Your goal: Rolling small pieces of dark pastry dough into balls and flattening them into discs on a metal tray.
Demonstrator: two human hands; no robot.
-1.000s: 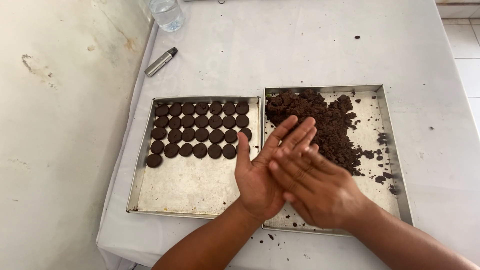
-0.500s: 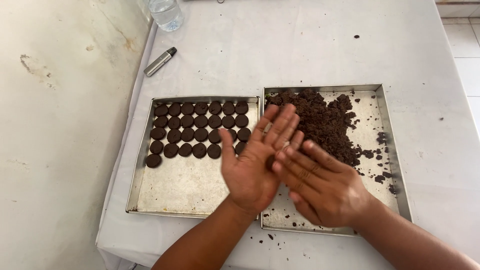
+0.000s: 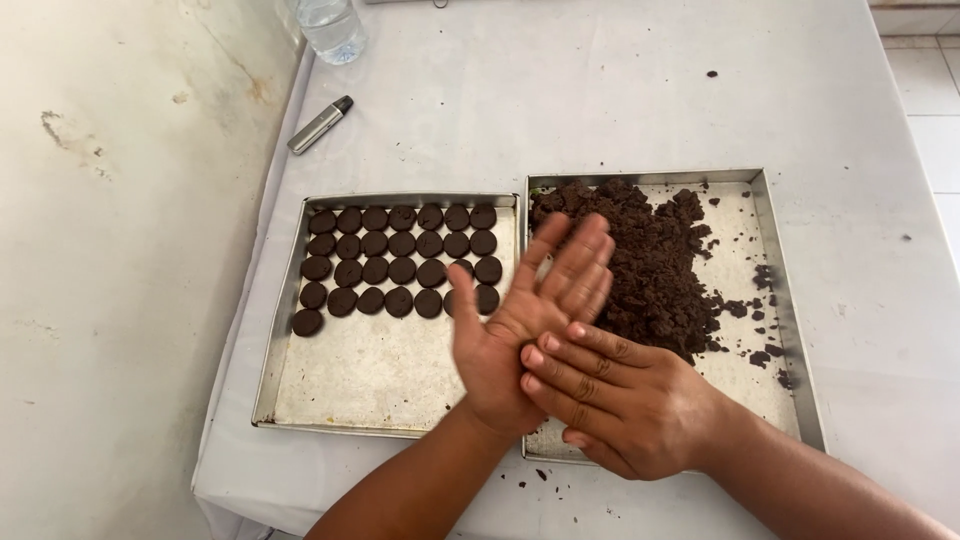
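My left hand is held flat, palm up and fingers stretched out, over the seam between two metal trays. My right hand lies across it, fingers pressed on the heel of the left palm. Whatever sits between the palms is hidden. The left tray carries rows of small dark brown round discs at its far end. The right tray holds a loose heap of dark brown crumbly dough, just beyond my fingertips.
Both trays rest on a table with a white cloth. A grey pen-shaped stick and a clear plastic bottle lie at the far left. Dark crumbs dot the cloth near the front edge. A pale floor runs along the left.
My right hand has slid back from the left hand's fingers down to the heel of its palm. The left hand has shifted slightly left and its fingers have spread.
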